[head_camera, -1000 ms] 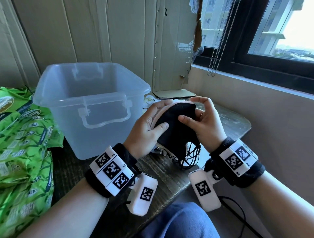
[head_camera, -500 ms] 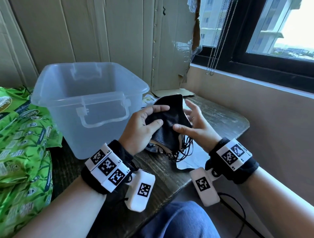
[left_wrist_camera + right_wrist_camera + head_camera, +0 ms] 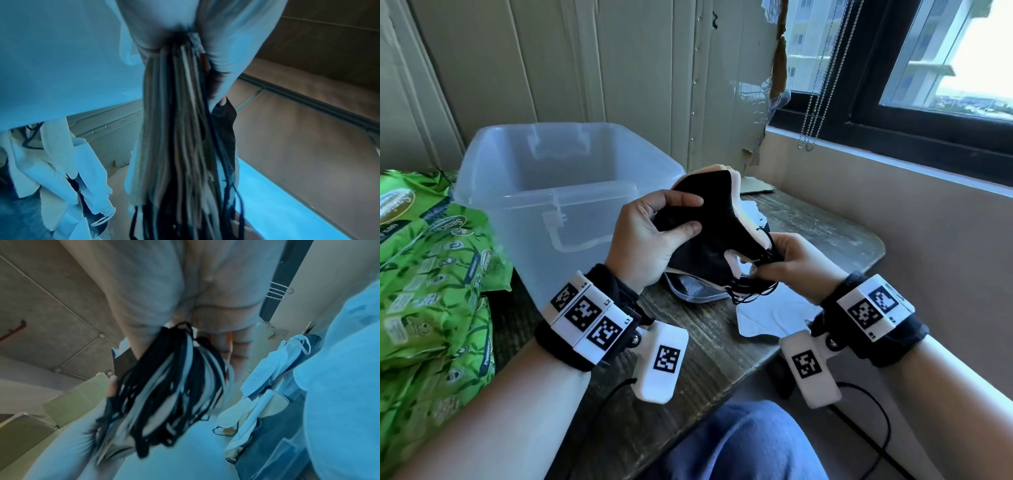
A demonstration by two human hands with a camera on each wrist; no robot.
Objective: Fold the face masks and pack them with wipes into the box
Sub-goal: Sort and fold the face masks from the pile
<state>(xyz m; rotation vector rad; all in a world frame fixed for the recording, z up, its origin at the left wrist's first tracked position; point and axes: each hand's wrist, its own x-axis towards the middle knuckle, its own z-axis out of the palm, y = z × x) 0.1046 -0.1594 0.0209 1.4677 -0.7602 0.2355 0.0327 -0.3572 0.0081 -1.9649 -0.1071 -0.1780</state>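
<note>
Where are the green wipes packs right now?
In the head view the green wipes packs lie piled at the far left of the table, just left of the clear plastic box, beyond the left hand.

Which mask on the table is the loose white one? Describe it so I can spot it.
Start at the clear box on the wooden table. Right of it, the hands hold a mask stack. The white mask lies flat near the table's front edge, below the right hand; the only one lying alone.

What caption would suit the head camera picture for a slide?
Two hands, left hand and right hand, hold a stack of face masks beside a clear plastic box.
</note>
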